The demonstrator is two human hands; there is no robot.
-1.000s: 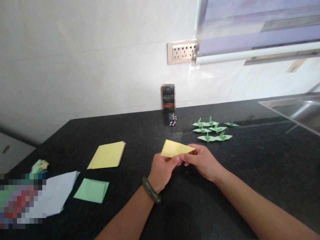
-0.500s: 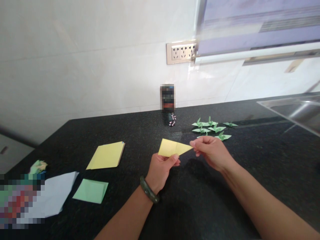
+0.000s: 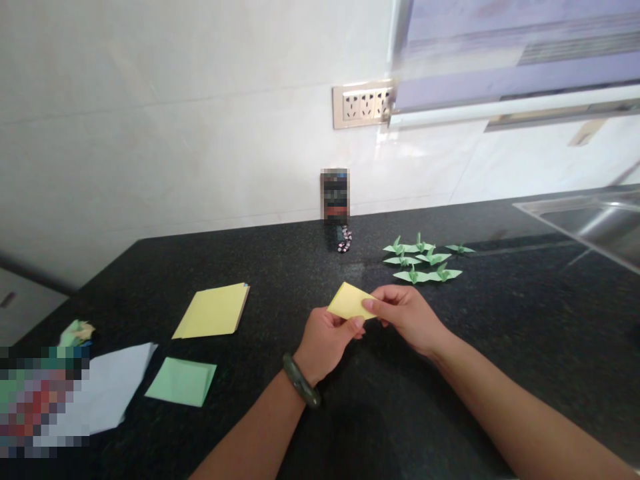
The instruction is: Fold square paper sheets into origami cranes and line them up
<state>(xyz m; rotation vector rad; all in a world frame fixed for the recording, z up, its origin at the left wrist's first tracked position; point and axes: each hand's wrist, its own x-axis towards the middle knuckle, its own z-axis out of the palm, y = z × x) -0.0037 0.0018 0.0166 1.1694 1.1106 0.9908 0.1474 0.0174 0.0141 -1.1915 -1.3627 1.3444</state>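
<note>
Far L: pale grey panel w/ dark slot point(image 3: 9, 300), beside the black speckled stone bench point(image 3: 280, 267), which runs under a glossy white marbled tile wall point(image 3: 200, 127). On the bench's L end: crumpled green-&-yellow paper point(image 3: 75, 335), a multicoloured item point(image 3: 35, 407) (pixelated, can't ID), a white paper sheet point(image 3: 113, 387) next to it, then a folded light-green paper rectangle point(image 3: 181, 382). Behind that, a stack of square yellow paper point(image 3: 213, 310), lying flat.

Mid-bench: left hand point(image 3: 325, 340), dark-green round bangle point(image 3: 301, 381) at wrist, clamped on lower edge of the folded yellow paper piece point(image 3: 347, 299), thumb on top. Piece is held btwn both hands, front-centre. Right hand point(image 3: 407, 317) pinches its R end.

Behind, against wall: dark upright box-like item point(image 3: 335, 195), pixelated; small pink-&-black beaded loop point(image 3: 345, 240) in front. Above, beige multi-socket plate point(image 3: 363, 105). R of centre: 7 light-green paper cranes point(image 3: 434, 257), one slightly apart. Upper R, flat purple panel point(image 3: 465, 40) w/ white lower edge. Far R: shiny steel sink point(image 3: 607, 223), cut by frame.
</note>
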